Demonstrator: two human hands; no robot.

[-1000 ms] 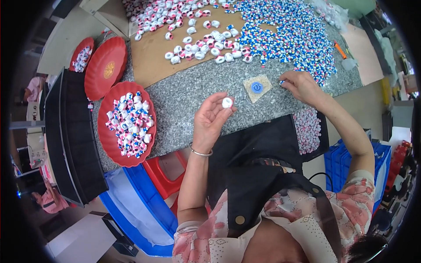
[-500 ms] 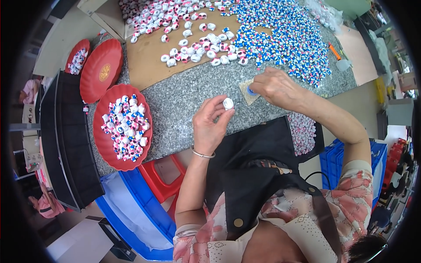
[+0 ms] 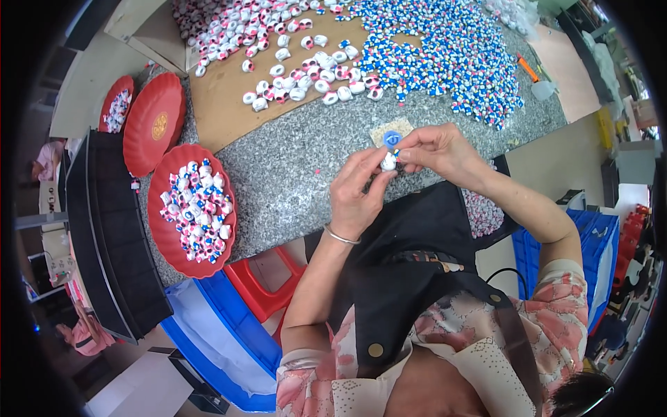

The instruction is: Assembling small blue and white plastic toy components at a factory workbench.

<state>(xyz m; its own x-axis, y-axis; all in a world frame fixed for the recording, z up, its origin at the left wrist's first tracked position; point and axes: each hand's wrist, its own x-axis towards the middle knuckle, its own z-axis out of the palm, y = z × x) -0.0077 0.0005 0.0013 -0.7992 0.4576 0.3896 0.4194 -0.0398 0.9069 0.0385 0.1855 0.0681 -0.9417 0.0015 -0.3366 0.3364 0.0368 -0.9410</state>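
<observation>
Between the thumb and fingers of my left hand (image 3: 358,198) is a small white figurine head (image 3: 388,162). My right hand (image 3: 445,154) meets it from the right, pinching a tiny blue-and-yellow piece (image 3: 397,152) against the head's top right side. Just beyond my fingertips, a round blue cap (image 3: 392,138) sits on a small beige pad (image 3: 379,131). Farther off on the stone worktop lie loose white-and-pink heads (image 3: 323,73) and a wide spread of small blue-and-white pieces (image 3: 445,62).
At the left stands a scalloped red tray (image 3: 156,226) of joined figurines, with another red tray (image 3: 139,142) behind it. Cardboard (image 3: 215,118) lies under the loose heads. An orange-handled tool (image 3: 528,67) rests at the far right. Blue crates (image 3: 208,340) and a red stool (image 3: 260,285) are below.
My right hand has moved left and nearer from the blue cap and pad to meet my left hand. My left hand has shifted right, still holding the white head.
</observation>
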